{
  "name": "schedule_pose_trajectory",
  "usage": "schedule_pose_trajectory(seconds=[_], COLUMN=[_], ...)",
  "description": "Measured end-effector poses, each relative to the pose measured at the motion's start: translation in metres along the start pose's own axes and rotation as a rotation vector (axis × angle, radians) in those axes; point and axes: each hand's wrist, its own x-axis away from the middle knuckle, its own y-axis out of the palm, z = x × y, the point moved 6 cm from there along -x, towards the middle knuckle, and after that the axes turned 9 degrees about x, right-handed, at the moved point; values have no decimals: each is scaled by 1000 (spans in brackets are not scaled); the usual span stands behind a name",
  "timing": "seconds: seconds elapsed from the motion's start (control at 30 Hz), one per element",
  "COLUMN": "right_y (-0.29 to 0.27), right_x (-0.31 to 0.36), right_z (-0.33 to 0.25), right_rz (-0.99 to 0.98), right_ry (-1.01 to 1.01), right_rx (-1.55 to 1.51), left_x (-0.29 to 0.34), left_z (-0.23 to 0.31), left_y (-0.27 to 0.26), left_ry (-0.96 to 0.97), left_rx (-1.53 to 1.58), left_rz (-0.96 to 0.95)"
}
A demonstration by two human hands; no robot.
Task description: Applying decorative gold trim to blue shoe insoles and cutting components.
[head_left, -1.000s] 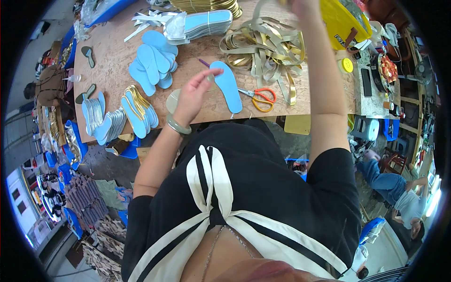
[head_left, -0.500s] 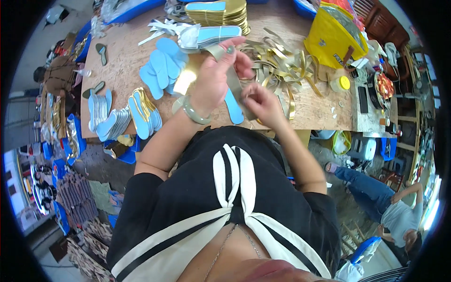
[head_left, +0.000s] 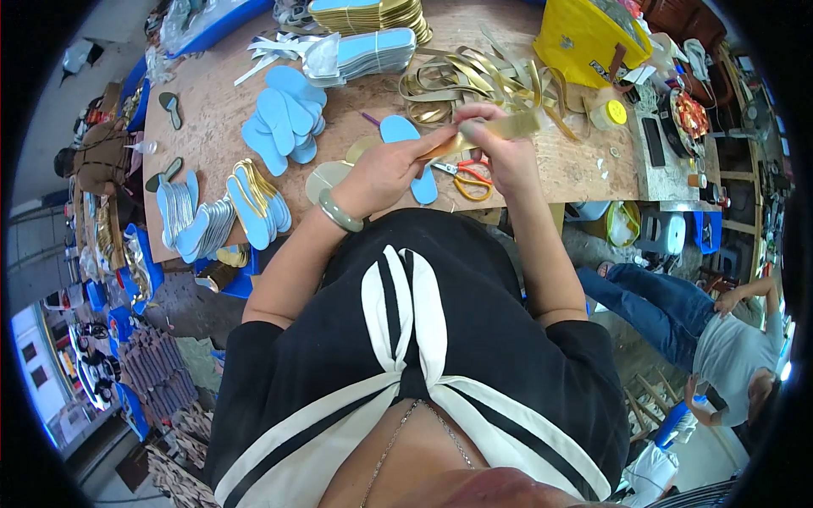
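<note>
A gold strip (head_left: 517,126) is stretched between my two hands above the table's near edge. My left hand (head_left: 381,173), with a pale green bangle on its wrist, is closed on the strip's left end. My right hand (head_left: 506,159) pinches it farther along, and a short flap sticks out past the fingers. Just below the hands lie scissors (head_left: 474,180) with orange handles, pointing left. A blue insole (head_left: 400,129) lies partly hidden behind my left fingers. Beside my left wrist rest beige rounded pieces (head_left: 326,179). Past my right hand spreads a tangle of gold strips (head_left: 457,78).
Blue insoles (head_left: 284,114) lie in a loose pile left of centre, with stacked insoles (head_left: 254,203) at the near left. Bundled insoles (head_left: 373,55) stand at the back. A yellow bag (head_left: 580,42) and yellow-lidded jar (head_left: 607,115) are on the right. Another person (head_left: 720,339) is at far right.
Both hands have shifted right, and the strip has swung from hanging down to lying across between them. The scissors and the table area under the hands have come into view.
</note>
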Motion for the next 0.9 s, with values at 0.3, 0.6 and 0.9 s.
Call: schedule_pose_trajectory(seconds=[0.3, 0.6, 0.9], right_y=[14, 43, 15], right_x=[-7, -11, -11], right_z=[0, 16, 15], right_rz=[40, -32, -111], right_ry=[59, -38, 111], right_rx=[59, 347, 247], left_x=[19, -11, -22], left_z=[3, 20, 3], left_y=[-14, -25, -39], left_ry=[209, 321, 237], left_rx=[57, 77, 130], left_rz=[359, 373, 287])
